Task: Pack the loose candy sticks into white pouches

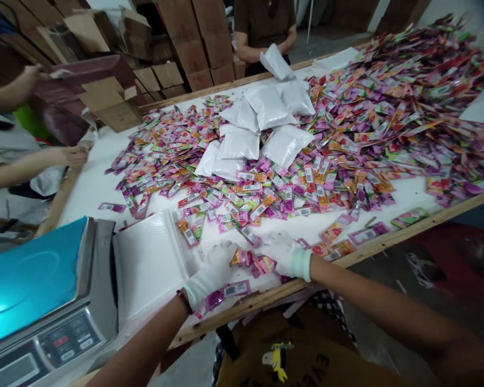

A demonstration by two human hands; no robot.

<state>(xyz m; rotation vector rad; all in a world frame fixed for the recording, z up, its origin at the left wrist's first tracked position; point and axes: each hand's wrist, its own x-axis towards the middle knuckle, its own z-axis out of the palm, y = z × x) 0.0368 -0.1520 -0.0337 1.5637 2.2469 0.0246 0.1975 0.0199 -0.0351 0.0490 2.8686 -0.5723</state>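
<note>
My left hand [215,267], in a white knit glove, is closed around orange and pink sachets [242,258] near the table's front edge. Just to its right, my right hand [281,253], gloved too, has its fingers curled over pink and green sachets [265,264]; its fingertips are partly hidden. A purple sachet [234,289] with a barcode lies below my left hand. Beyond both hands spreads a thick layer of loose colourful sachets [262,207]. Left of my left hand lies a stack of flat white bags [151,263].
A scale [70,338] with a blue pan stands at the left. Filled white pouches [268,107] are piled mid-table, and sachets heap high [411,91] at the right. One person [266,27] stands across the table, another person's hand [77,156] rests at the left edge. Cardboard boxes [111,102] stand behind.
</note>
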